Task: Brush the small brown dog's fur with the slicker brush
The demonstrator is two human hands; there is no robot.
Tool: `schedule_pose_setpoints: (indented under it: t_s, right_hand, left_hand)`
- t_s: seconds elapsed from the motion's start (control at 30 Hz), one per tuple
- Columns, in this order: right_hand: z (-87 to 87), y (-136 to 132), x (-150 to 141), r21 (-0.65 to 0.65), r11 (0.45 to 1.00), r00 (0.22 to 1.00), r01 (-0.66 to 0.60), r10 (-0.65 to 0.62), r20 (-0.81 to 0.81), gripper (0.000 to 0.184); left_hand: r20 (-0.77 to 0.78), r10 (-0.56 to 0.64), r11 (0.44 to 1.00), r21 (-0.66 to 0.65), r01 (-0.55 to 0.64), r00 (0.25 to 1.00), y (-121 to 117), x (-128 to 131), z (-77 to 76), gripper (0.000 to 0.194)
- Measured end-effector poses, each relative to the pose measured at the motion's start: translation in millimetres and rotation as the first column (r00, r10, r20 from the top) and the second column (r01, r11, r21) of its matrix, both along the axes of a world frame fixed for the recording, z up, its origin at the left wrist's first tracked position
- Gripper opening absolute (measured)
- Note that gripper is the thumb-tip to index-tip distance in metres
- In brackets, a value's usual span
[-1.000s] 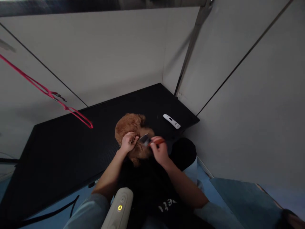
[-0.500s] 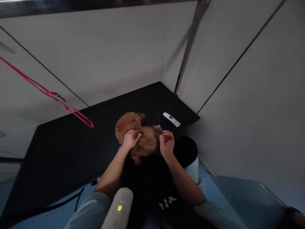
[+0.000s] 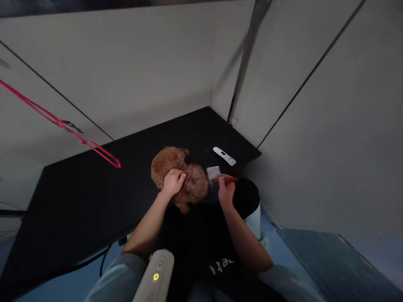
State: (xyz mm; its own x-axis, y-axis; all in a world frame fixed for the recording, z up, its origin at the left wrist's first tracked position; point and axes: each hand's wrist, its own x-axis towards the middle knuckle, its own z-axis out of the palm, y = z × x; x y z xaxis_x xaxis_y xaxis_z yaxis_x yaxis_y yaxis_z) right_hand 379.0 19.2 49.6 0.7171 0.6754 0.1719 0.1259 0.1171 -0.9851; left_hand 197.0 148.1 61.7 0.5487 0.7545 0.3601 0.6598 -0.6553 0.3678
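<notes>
Left hand [image 3: 174, 182] pressed on brown furry animal [image 3: 195, 184] at near edge of bench [image 3: 94, 184], cannot tell if gripping | right hand [image 3: 226, 192] pinching brush [image 3: 213, 172], handle left-right | brush head just right of animal; left hand nearer animal

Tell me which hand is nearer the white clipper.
Right. The right hand is below the clipper in view; the left hand lies farther left, on brown fur.
</notes>
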Motion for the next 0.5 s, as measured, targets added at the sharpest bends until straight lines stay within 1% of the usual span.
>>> schedule_pose_setpoints:
  t_s: [0.03,0.07,0.1,0.13,0.17,0.2,0.23,0.27,0.3,0.33,0.37,0.4,0.43,0.47,0.5]
  right_hand:
    - [-1.1,-3.2,-0.4,0.037,0.999,1.0,0.02,-0.021,0.02,0.019]
    - [-1.9,-6.7,-1.9,0.071,0.996,0.997,-0.061,0.057,0.057,0.018]
    - [-2.5,-10.1,-3.9,0.08,0.976,0.976,-0.203,0.195,0.097,0.016]
    - [-2.9,-13.2,-5.6,0.061,0.94,0.938,-0.336,0.327,0.116,0.015]
    - [-3.1,-15.8,-6.1,0.034,0.914,0.911,-0.403,0.398,0.107,0.016]
    - [-3.1,-18.0,-5.1,0.017,0.924,0.922,-0.382,0.38,0.075,0.017]
    - [-2.7,-19.8,-2.6,0.016,0.962,0.962,-0.272,0.271,0.038,0.018]
    - [-1.9,-21.4,0.8,0.031,0.993,0.993,-0.115,0.115,0.01,0.019]
    - [-0.7,-23.0,4.2,0.061,0.998,1.0,0.018,-0.018,-0.002,0.018]
    - [0.7,-24.5,7.0,0.097,0.993,0.997,0.072,-0.073,0.007,0.017]
    - [2.3,-25.8,8.5,0.124,0.992,0.999,0.024,-0.029,0.036,0.014]
    - [3.8,-26.7,8.9,0.123,0.987,0.993,-0.1,0.091,0.077,0.012]
    - [5.3,-27.1,8.4,0.09,0.966,0.967,-0.241,0.231,0.106,0.011]
    - [6.6,-26.9,7.7,0.043,0.941,0.938,-0.336,0.33,0.11,0.011]
    - [7.9,-26.2,7.2,0.004,0.937,0.933,-0.349,0.347,0.096,0.012]
  left_hand:
    - [0.02,-0.009,1.0,0.014,0.008,1.0,-0.1,0.7,0.6,0.031]
    - [0.042,-0.009,1.0,0.026,0.008,0.999,-0.8,0.9,1.2,0.028]
    - [0.07,-0.004,0.999,0.039,0.001,0.998,-2.6,0.5,1.8,0.026]
    - [0.113,0.014,0.998,0.054,-0.021,0.993,-6.2,-1.0,1.9,0.023]
    - [0.182,0.051,0.996,0.066,-0.064,0.982,-12.0,-3.5,1.0,0.022]
    - [0.273,0.106,0.989,0.067,-0.129,0.956,-20.6,-6.8,-1.1,0.022]
    - [0.376,0.179,0.977,0.039,-0.209,0.909,-31.9,-10.4,-4.9,0.023]
    - [0.483,0.269,0.956,-0.028,-0.293,0.833,-45.4,-13.5,-10.4,0.023]
    - [0.55,0.346,0.937,-0.158,-0.313,0.76,-60.3,-15.1,-17.6,0.025]
    - [0.578,0.43,0.899,-0.342,-0.272,0.694,-75.3,-14.6,-25.9,0.029]
    - [0.574,0.516,0.816,-0.555,-0.161,0.636,-89.1,-11.6,-34.7,0.034]
    - [0.551,0.607,0.672,-0.741,0.002,0.573,-100.5,-6.1,-43.2,0.039]
    - [0.508,0.713,0.501,-0.851,0.157,0.484,-108.6,1.4,-50.6,0.043]
    - [0.459,0.794,0.367,-0.885,0.288,0.4,-113.2,10.1,-56.3,0.044]
    - [0.414,0.852,0.28,-0.877,0.389,0.32,-114.4,19.3,-60.2,0.043]
